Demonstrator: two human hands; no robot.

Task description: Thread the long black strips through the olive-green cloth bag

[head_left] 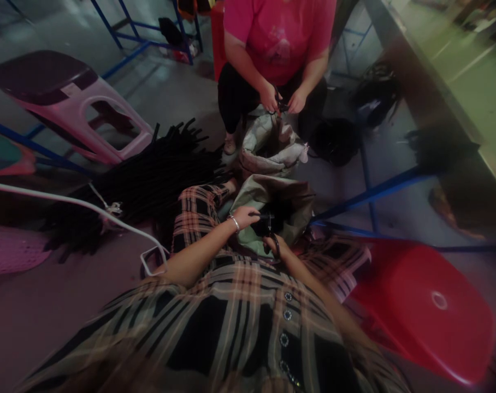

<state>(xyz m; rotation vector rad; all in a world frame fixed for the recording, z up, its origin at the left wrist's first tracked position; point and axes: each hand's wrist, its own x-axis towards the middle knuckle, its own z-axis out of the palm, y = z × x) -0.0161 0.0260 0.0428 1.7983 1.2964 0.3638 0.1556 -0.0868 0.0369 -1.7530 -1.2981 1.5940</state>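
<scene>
A person (278,38) sits in a pink shirt; its pale picture is too blurry to read. A big pile of black strips (149,174) lies on the floor beside a pink stool (78,109). The pale mark under the stool's dark top is too small to read. A green sack (248,237) is open on the floor. Above its mouth, the right hand (277,245) holds dark scissors (271,226), near the bottom edge. The left hand (243,218) pinches a thin black piece (255,214), near the left edge.
</scene>
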